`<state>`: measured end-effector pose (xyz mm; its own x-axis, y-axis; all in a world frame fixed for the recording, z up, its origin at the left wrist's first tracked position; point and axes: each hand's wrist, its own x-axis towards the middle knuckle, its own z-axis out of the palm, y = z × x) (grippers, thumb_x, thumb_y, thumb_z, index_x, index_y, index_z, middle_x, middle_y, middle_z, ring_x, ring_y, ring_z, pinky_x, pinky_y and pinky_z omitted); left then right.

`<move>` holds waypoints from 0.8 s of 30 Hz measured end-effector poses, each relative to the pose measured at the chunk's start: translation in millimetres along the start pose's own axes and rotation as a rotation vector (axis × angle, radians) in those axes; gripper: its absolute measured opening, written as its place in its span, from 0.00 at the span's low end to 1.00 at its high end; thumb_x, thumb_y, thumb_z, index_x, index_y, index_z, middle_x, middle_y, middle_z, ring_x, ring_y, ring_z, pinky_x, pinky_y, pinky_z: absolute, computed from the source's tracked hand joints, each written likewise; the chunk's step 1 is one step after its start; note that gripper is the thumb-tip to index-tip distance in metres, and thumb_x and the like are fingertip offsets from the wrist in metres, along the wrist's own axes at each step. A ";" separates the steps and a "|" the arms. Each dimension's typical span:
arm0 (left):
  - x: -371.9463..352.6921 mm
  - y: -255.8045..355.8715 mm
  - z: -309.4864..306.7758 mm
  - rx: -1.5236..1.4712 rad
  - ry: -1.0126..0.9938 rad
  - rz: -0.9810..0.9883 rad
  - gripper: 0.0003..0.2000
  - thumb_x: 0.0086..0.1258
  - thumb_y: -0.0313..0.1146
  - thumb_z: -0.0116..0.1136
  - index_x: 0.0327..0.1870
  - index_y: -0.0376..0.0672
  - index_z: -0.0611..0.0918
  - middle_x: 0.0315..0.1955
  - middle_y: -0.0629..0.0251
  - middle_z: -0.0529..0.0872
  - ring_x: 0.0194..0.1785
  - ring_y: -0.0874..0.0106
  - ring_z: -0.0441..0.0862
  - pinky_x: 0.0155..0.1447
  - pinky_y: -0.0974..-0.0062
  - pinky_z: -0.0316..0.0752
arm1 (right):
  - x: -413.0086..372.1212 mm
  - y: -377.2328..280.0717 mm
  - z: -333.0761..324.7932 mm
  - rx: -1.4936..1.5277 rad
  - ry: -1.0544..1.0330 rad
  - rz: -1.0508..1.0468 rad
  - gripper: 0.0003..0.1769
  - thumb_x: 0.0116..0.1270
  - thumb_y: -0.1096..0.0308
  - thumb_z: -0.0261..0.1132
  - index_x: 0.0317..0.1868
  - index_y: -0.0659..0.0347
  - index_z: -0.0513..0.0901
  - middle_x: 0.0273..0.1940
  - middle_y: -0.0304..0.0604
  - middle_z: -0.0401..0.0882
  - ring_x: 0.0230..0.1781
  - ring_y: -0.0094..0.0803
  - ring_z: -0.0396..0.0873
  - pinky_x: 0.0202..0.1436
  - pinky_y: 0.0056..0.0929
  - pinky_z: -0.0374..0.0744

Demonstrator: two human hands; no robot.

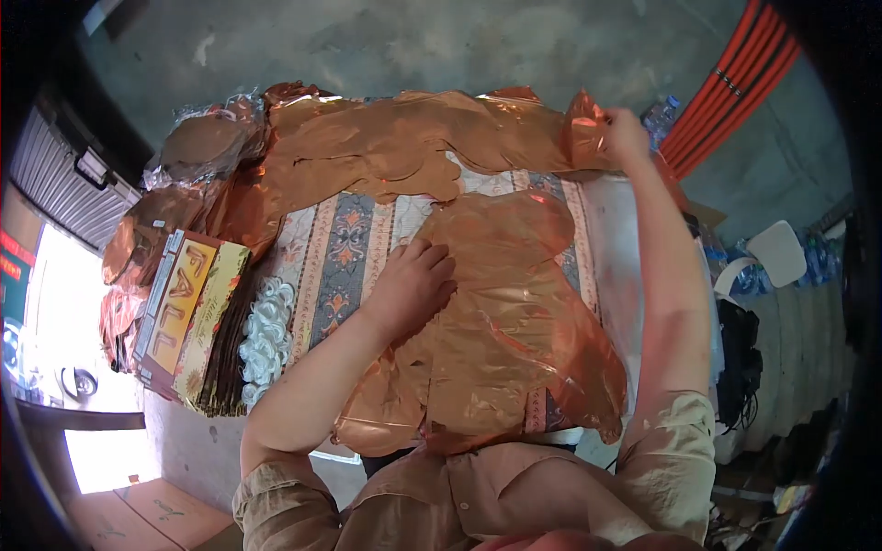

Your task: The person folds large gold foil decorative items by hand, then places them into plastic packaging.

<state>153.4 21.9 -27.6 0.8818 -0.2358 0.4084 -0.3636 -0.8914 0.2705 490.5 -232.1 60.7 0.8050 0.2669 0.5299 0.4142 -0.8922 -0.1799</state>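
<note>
A flat, uninflated copper-coloured foil balloon (496,312) lies spread on the patterned cloth in front of my body. My left hand (411,286) rests on its left part, fingers curled down and close together; what is under the fingertips is hidden. My right arm reaches to the far right corner of the table. There my right hand (627,138) pinches a raised, shiny corner of copper foil (585,127). This corner is beside a long layer of flat copper foil balloons (386,138) along the far edge.
At left stand a stack of printed packages marked "FALL" (184,312), a bundle of curled white ribbon (268,335) and clear-wrapped foil (204,145). Orange pipes (730,87) and a water bottle (661,119) are at right, near a white chair (776,253). Cardboard boxes (147,519) sit lower left.
</note>
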 end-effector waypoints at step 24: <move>1.0 -4.0 1.7 0.016 0.033 0.087 0.12 0.63 0.31 0.62 0.45 0.39 0.81 0.47 0.60 0.82 0.51 0.58 0.77 0.56 0.63 0.73 | 21.1 -7.3 -297.2 1.097 0.623 -0.197 0.08 0.73 0.73 0.56 0.48 0.64 0.78 0.44 0.41 0.82 0.43 0.31 0.84 0.43 0.26 0.84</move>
<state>156.2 24.6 -29.7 0.8368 -0.2999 0.4580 -0.4333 -0.8742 0.2191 378.3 -328.1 319.5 0.4790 -0.1205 0.8695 0.8753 -0.0103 -0.4836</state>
